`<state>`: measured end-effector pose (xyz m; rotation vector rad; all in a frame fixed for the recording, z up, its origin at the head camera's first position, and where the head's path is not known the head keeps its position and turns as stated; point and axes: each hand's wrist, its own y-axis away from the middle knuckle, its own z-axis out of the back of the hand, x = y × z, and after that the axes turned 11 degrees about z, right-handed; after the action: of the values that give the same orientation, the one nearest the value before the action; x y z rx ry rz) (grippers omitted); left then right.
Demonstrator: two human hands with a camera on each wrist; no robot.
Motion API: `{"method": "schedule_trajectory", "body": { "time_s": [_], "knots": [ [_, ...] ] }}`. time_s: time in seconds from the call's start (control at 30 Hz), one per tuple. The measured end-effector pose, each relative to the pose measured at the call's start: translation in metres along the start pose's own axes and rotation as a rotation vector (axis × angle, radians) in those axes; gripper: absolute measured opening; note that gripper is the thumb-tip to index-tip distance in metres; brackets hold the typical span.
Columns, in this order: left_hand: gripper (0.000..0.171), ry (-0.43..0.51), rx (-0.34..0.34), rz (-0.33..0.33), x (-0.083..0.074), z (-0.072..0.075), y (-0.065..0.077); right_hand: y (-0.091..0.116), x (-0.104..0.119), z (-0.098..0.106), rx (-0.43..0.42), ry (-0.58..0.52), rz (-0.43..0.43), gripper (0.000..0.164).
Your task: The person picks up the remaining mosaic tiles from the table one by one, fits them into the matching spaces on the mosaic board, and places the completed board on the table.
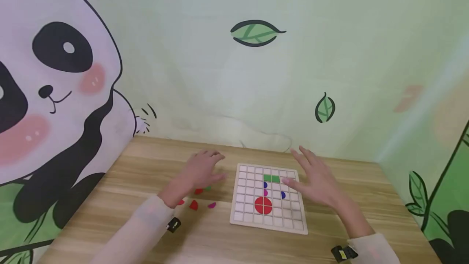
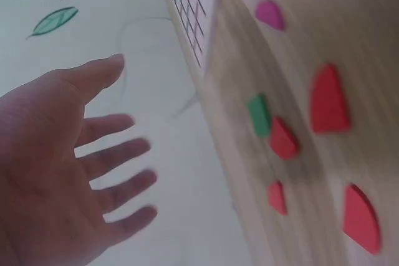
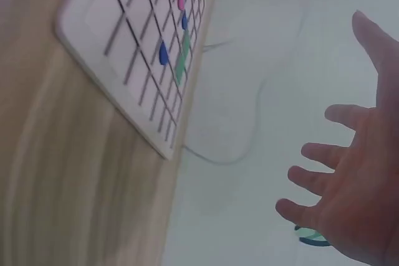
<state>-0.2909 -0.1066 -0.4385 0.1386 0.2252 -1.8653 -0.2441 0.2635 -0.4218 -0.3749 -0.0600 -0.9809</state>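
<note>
A white grid board lies on the wooden table between my two hands. On it sit a red circle of quarter pieces, a green strip, a magenta half-round piece and two blue half-round pieces, one apart to the right. My left hand hovers left of the board, fingers spread and holding nothing. Over the board's right edge, my right hand is raised with spread fingers and nothing in it. Below the left hand lie loose red pieces, a green piece and a magenta piece.
The wooden table runs back to a pale green wall with painted leaves. A big painted panda covers the wall on the left. Black wrist straps show at both sleeves.
</note>
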Motion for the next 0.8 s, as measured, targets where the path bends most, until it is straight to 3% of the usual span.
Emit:
{"method": "schedule_trajectory", "body": {
  "time_s": [0.17,0.3,0.47,0.8],
  "knots": [
    [0.047,0.074,0.086,0.013,0.018,-0.006,0.008,0.013,-0.009,-0.009,0.038,-0.13,-0.019,0.096],
    [0.039,0.092,0.132,-0.008,0.031,-0.013,0.014,0.024,-0.017,-0.023,0.086,-0.125,-0.036,0.102],
    [0.039,0.117,0.146,-0.044,0.042,-0.021,0.018,0.033,-0.023,-0.038,0.175,-0.048,-0.042,0.108],
    [0.028,0.163,0.139,0.006,0.052,-0.036,0.018,0.043,-0.021,-0.046,0.234,-0.062,-0.034,0.109]
  ]
}}
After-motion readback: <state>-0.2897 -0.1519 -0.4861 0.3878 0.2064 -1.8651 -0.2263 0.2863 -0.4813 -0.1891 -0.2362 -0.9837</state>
